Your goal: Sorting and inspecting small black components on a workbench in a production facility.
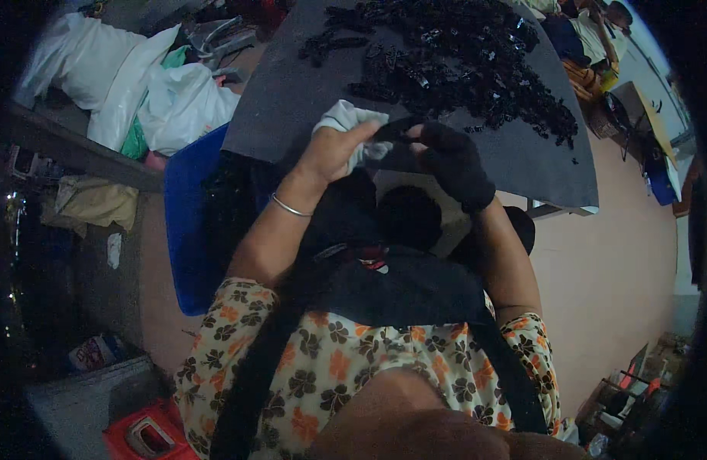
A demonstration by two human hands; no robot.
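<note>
My left hand (334, 149) grips a pale grey cloth (352, 121) and presses it against a small black plastic part (394, 129). My right hand (455, 162), in a black glove, pinches the other end of that part. Both hands meet over the near edge of a dark grey table (292, 92). A thin metal bangle (291, 207) circles my left wrist. Beyond the hands lies a big heap of several black plastic parts (468, 61).
A blue bin (189, 222) stands left of my lap under the table edge. White and green plastic bags (139, 92) lie at the far left. A red box (150, 437) sits at the lower left. The floor on the right is bare pinkish concrete (614, 261).
</note>
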